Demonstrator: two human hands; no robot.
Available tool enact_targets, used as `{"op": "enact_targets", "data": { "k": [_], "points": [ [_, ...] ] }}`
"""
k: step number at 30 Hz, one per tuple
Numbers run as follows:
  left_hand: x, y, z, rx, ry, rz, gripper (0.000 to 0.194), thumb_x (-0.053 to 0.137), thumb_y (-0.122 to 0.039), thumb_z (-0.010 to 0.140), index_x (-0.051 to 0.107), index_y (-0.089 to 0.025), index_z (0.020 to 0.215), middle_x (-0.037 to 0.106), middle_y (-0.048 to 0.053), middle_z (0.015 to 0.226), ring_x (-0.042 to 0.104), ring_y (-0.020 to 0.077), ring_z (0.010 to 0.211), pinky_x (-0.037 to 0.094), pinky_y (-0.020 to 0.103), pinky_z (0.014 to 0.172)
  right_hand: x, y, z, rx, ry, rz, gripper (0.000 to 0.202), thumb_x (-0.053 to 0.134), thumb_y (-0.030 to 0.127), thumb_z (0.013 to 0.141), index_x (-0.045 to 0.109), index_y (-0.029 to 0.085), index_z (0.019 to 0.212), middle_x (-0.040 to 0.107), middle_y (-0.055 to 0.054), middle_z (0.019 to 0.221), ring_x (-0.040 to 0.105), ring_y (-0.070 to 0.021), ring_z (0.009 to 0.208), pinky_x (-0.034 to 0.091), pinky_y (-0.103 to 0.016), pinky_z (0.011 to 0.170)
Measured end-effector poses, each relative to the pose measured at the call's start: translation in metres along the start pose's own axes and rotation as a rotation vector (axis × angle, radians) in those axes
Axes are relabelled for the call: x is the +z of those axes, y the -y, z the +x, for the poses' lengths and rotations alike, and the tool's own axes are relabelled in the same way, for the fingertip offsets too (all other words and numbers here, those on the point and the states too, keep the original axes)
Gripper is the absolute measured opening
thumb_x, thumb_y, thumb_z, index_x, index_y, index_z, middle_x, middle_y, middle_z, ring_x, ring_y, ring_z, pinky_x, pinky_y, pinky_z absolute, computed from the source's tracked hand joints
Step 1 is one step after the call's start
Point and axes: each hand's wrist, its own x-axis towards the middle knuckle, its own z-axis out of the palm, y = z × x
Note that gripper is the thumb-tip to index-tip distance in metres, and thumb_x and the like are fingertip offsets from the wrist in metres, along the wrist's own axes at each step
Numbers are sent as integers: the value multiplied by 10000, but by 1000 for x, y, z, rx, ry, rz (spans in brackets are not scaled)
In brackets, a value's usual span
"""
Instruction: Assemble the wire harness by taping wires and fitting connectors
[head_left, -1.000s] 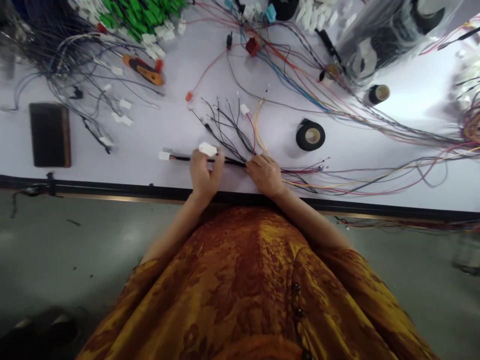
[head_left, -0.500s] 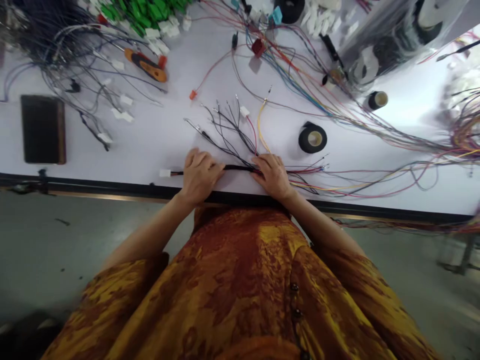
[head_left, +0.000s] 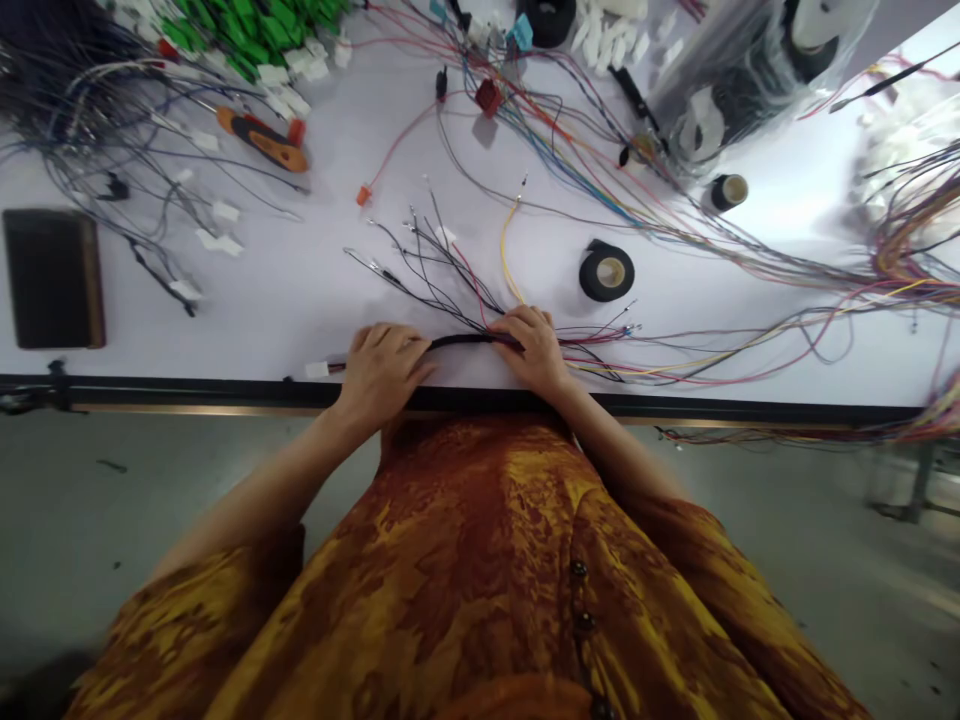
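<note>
A black-taped wire harness [head_left: 460, 340] lies along the front of the table between my hands. My left hand [head_left: 383, 365] is closed over its left part, and a white connector [head_left: 318, 369] pokes out beyond that hand. My right hand [head_left: 534, 345] grips the harness where the loose wires branch off. Black wires with metal terminals [head_left: 420, 262] fan out up and to the left, and a yellow wire [head_left: 508, 262] rises above my right hand. Red and black wires run on to the right. Fingers partly hide the wrapped section.
A roll of black tape [head_left: 607, 271] lies beyond my right hand, with a smaller roll [head_left: 729, 191] farther right. An orange-handled tool [head_left: 262, 138], green connectors [head_left: 255, 30] and a dark wallet-like case [head_left: 54, 279] lie to the left. Long wires [head_left: 720, 245] cross the right side.
My left hand has slid left and a little nearer the table edge, along with the harness's white connector. My right hand keeps its hold. The whole view has shifted slightly.
</note>
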Motion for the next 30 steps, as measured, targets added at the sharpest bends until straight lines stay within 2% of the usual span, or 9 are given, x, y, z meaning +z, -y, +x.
{"op": "enact_targets", "data": {
  "k": [6, 8, 12, 14, 17, 21, 24, 27, 30],
  "points": [
    [-22, -17, 39, -276, -165, -389, 673, 676, -511, 874, 417, -228, 1427, 677, 132, 1306, 683, 219, 1026, 542, 328, 773, 7, -6, -5, -149, -67, 34, 226, 505, 189, 963, 726, 226, 998, 674, -67, 1007, 586, -225, 995, 376, -396, 921],
    [-31, -23, 47, -276, -106, -348, 508, 647, -493, 896, 523, -226, 1310, 729, 100, 1203, 690, 223, 1046, 534, 314, 769, 7, -6, -5, -157, -98, 66, 195, 517, 180, 952, 707, 218, 967, 673, -61, 981, 594, -214, 979, 386, -386, 909],
    [-37, -36, 53, -115, 192, -70, 208, 572, -399, 939, 663, -215, 969, 770, 66, 930, 718, 260, 911, 498, 419, 881, 6, -3, 1, -41, -158, 201, 67, 608, 256, 906, 612, 205, 864, 634, -27, 835, 587, -183, 817, 423, -360, 838],
    [-33, -40, 53, -79, 299, 129, 179, 546, -319, 935, 678, -199, 942, 761, 93, 877, 715, 304, 874, 450, 511, 938, 6, -2, 3, 59, -279, 304, 101, 588, 269, 903, 554, 215, 825, 594, -7, 778, 549, -163, 735, 435, -334, 760],
    [-25, -42, 54, -68, 318, 187, 193, 517, -233, 912, 680, -182, 1001, 750, 125, 921, 698, 333, 924, 426, 540, 956, 7, 0, 4, 90, -458, 433, 95, 551, 247, 901, 514, 224, 815, 553, 2, 766, 520, -145, 712, 434, -310, 707],
    [-7, -37, 65, -11, 299, -180, 318, 620, -327, 872, 649, -195, 1160, 715, 93, 1092, 669, 262, 974, 498, 403, 899, 11, 0, 2, 104, -506, 641, 101, 555, 313, 928, 511, 230, 889, 550, 10, 792, 528, -124, 703, 442, -296, 693],
    [7, -34, 76, -140, 299, -358, 592, 652, -414, 858, 522, -172, 1383, 705, 62, 1069, 662, 196, 822, 522, 340, 807, 13, -2, 5, 203, -567, 913, 164, 557, 374, 929, 450, 250, 920, 551, 27, 792, 526, -104, 647, 456, -279, 652],
    [13, -36, 81, -235, 273, -286, 666, 625, -397, 883, 439, -142, 1469, 724, 59, 997, 666, 209, 826, 513, 346, 817, 13, -4, 10, 251, -623, 1070, 198, 591, 364, 884, 425, 260, 910, 571, 32, 822, 531, -91, 632, 471, -265, 640],
    [13, -43, 79, -198, 241, -130, 551, 618, -351, 900, 518, -195, 1419, 741, 53, 952, 671, 253, 924, 498, 370, 863, 9, -3, 9, 282, -608, 1071, 205, 604, 377, 856, 440, 264, 902, 562, 32, 817, 538, -99, 653, 492, -267, 656]
  ]
}}
